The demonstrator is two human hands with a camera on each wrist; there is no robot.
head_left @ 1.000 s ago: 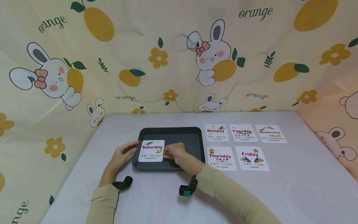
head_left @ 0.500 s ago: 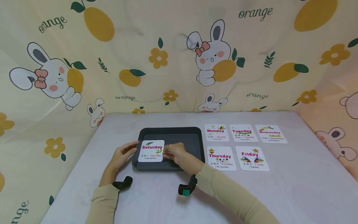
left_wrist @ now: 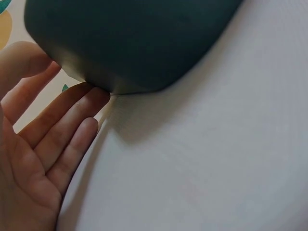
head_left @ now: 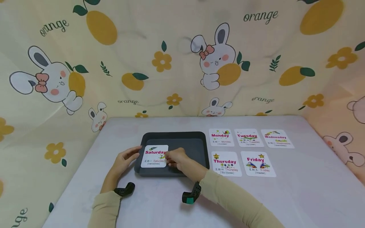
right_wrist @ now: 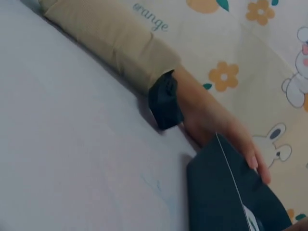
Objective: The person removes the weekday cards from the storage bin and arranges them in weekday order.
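In the head view a white Saturday word card lies at the left side of a dark grey baking tray. My right hand reaches over the tray with curled fingers and pinches the card's right edge. Only a sliver of the right hand's fingers shows in the right wrist view, at the lower right corner. My left hand touches the tray's left side with fairly straight fingers. From the left wrist, these fingertips meet the tray's outer wall. The right wrist view shows the left hand at the tray's rim.
Right of the tray, the Monday, Tuesday and Wednesday cards form a back row. Thursday and Friday cards lie in front. A patterned curtain stands behind the white table.
My right hand's fingertips have shifted slightly and curled more at the Saturday card's edge. The whole head view has dropped a little; the left hand keeps its place at the tray.
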